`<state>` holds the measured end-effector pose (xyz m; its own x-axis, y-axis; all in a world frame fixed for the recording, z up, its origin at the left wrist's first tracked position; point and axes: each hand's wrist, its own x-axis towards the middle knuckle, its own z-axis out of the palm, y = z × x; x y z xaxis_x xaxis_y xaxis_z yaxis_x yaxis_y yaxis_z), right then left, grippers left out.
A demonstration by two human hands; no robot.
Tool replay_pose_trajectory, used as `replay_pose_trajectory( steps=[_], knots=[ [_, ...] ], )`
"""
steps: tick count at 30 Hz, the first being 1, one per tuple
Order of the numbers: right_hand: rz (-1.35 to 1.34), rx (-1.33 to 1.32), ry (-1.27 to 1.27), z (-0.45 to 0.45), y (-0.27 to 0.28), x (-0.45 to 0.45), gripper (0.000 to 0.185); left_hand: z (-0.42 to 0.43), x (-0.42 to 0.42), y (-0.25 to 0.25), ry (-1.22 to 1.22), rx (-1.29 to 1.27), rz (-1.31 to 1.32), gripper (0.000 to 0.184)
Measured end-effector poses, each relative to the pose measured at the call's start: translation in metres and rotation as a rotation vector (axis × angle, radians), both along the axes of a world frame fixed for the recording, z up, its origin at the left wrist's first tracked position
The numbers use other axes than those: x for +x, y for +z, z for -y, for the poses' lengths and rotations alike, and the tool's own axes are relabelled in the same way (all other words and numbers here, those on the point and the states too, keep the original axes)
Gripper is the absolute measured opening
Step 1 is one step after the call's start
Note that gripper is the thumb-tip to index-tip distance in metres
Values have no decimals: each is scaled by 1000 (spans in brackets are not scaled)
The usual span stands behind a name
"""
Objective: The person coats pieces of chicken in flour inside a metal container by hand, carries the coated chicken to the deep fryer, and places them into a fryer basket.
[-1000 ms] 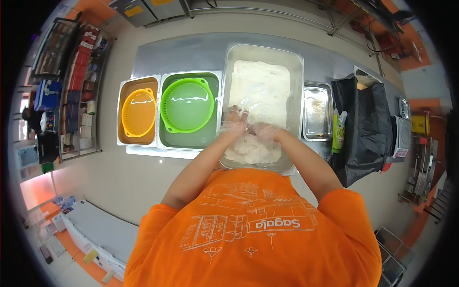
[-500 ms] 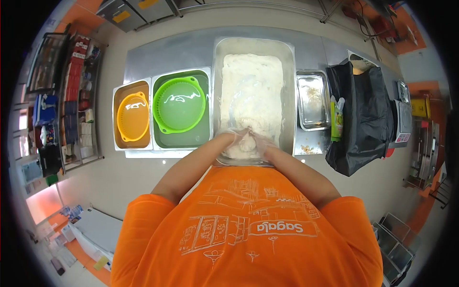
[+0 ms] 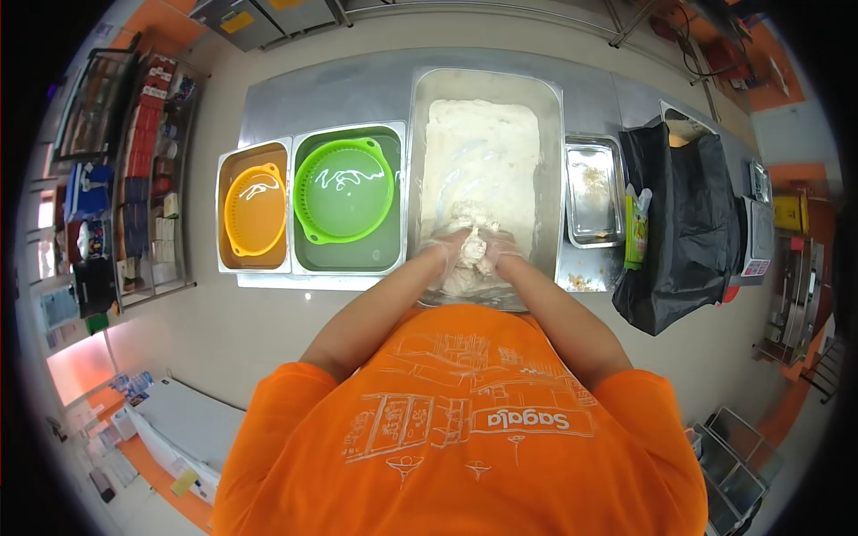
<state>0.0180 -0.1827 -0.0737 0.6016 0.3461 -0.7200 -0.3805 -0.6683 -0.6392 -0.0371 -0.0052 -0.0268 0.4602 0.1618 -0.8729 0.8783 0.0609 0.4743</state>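
A wide slab of pale, sticky dough (image 3: 483, 152) fills much of a deep metal pan (image 3: 551, 152) right in front of my body. At the pan's near end, my left hand (image 3: 447, 249) and my right hand (image 3: 501, 251), both in clear plastic gloves, grip the dough from either side. Between them a rough, bunched lump of it stands up, torn and uneven on top. The fingertips are partly sunk in the dough and hidden. Toward the far end the dough lies smoother and flatter.
Left of the pan, a green colander (image 3: 343, 190) and an orange colander (image 3: 255, 210) sit in metal trays. To the right are a shallow metal tray (image 3: 594, 196), a green packet (image 3: 636, 228), a black bag (image 3: 684, 232) and a scale (image 3: 758, 237).
My hands have drawn a little apart, and the dough between them is now bunched up into a taller, rougher lump. The whole view has shifted slightly.
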Motion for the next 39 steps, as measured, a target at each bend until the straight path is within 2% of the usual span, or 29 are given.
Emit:
replay_pose_trajectory(
  steps=[1,2,3,4,7,10,13,14,17,19,22,25,26,29,32,35,37,39],
  knots=[
    [97,-123,105,5,5,2,54,-2,6,17,-194,200,14,68],
    [188,-252,207,9,11,4,55,-4,8,25,-253,338,96,69],
    [244,-398,195,0,84,7,56,-7,10,31,-311,476,180,71],
    [302,-544,183,-5,128,10,58,-9,12,38,-366,616,266,72],
    [136,-455,354,12,135,18,62,-20,16,80,-588,778,328,66],
    [93,-362,191,25,113,21,68,-18,9,83,-672,782,306,50],
    [507,-341,406,11,117,41,61,-17,-2,51,-888,709,163,41],
    [509,-336,408,4,105,44,60,-16,-6,49,-894,674,160,40],
    [535,-296,424,-11,26,32,57,-14,-5,97,-862,562,148,45],
    [532,-174,469,-24,22,10,55,-19,4,123,-765,481,134,55],
    [270,11,401,-17,50,-6,53,-22,4,82,-618,895,465,65],
    [-406,155,-120,2,50,26,48,-15,21,72,-603,852,247,65],
    [99,-331,584,19,38,49,47,-15,25,66,-630,800,189,66],
    [105,-539,497,15,78,28,59,-12,27,54,-734,628,39,70],
    [353,-293,934,31,39,-2,53,-12,25,52,-783,415,-23,78],
    [185,-187,852,-1,96,-19,58,-10,6,47,-621,258,-46,85],
    [78,-144,534,-8,55,-34,56,-1,-2,65,-430,213,-99,88],
    [-104,-29,138,-18,40,-44,55,0,-2,52,-305,142,-128,88]
  ],
)
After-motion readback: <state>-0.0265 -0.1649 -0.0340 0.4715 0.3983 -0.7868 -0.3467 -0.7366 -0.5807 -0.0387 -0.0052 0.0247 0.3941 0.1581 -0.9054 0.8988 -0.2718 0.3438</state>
